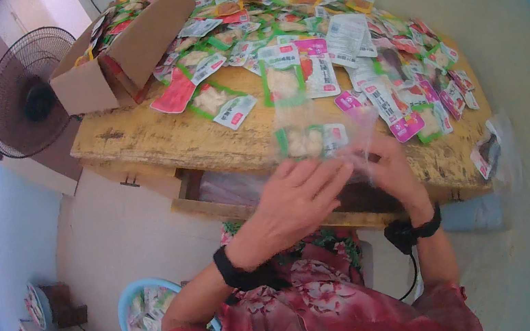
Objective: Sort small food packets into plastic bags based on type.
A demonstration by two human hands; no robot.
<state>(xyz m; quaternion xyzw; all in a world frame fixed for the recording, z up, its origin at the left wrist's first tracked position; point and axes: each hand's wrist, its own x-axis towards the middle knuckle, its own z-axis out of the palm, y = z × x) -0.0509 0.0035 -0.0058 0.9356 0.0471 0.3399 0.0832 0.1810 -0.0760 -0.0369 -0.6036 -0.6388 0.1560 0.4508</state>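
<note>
A clear plastic bag (288, 117) lies over the desk's front edge, with a green-edged snack packet (305, 141) showing through it. My left hand (295, 194) lies across the bag's near edge, its fingers pointing right and its grip partly hidden. Close by on the right, my right hand (390, 166) pinches the raised, see-through mouth of the bag. Another green-edged packet (282, 79) with pale pieces lies just beyond. To its right is a white and magenta packet (320, 71).
Loose packets (263, 20) heap across the wooden desk (136, 139). A cardboard box (151, 38) full of packets stands at back left, beside a fan (32, 93). Below the bag, a drawer (209, 208) is pulled out. A blue basin (124, 312) of packets sits on the floor.
</note>
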